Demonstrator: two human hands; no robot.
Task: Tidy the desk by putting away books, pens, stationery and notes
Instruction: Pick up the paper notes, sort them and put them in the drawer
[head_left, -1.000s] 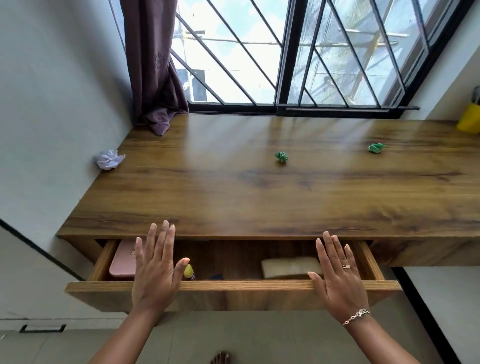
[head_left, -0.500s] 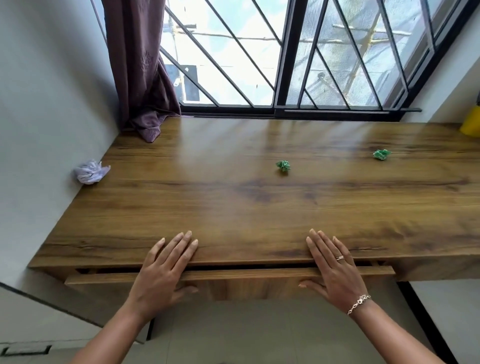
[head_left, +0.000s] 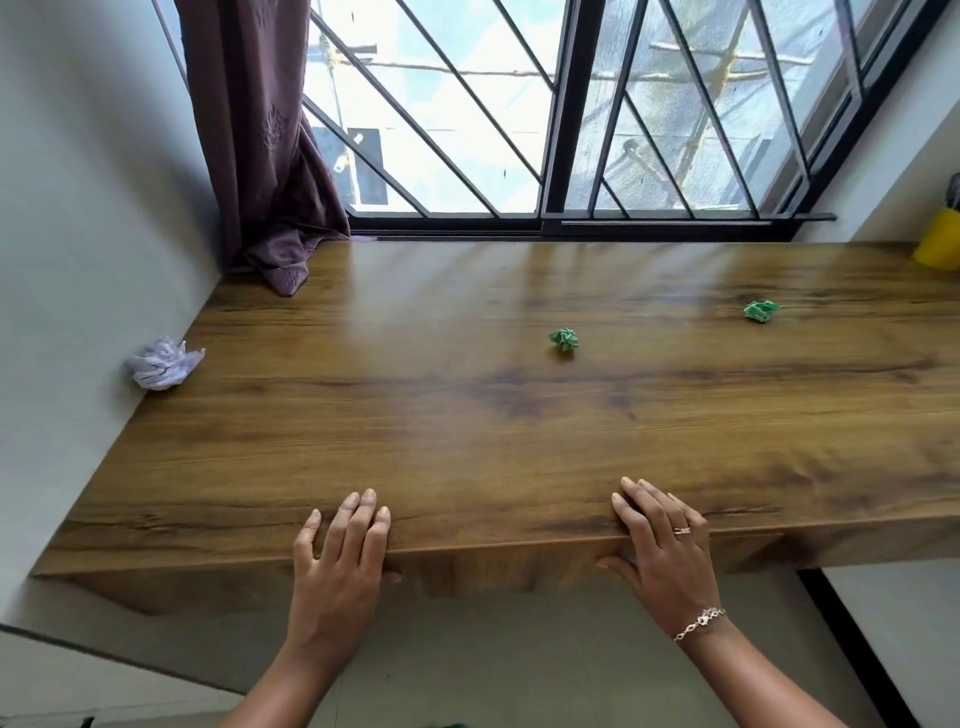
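Head cam, looking down: big window (head_left: 571, 130) w/ black diagonal bars fills the back, bright outside. Below it the wooden surface (head_left: 519, 426) butts against the L wall, w/ glare on its far half. Purple curtain (head_left: 260, 145) hangs at the back L corner, hem bunched on the surface. Drawer front (head_left: 493, 571) under the near edge sits flush, no gap showing.

L hand (head_left: 337, 561) & R hand (head_left: 667, 561) are both at that near edge, well apart, arms coming up from the bottom. L fingers (head_left: 358, 514) are straight & together, laid over the edge onto the top, thumb below against the drawer front. R fingers (head_left: 644, 504) same: straight, released, gripping nothing, thumb spread on the drawer front.

Task bits on top:
- Lilac paper ball (head_left: 161, 364), crumpled, at the L edge against the wall.
- Yellow pot (head_left: 937, 244) at the far R, cut by the frame, w/ dark things sticking out; can't tell what.
- Green note ball (head_left: 564, 339) mid-surface.
- Second green note ball (head_left: 761, 310) further R & slightly further back, well apart from the first & from both hands.

Bracelet (head_left: 698, 623) on the R wrist, ring (head_left: 681, 530) on an R finger.
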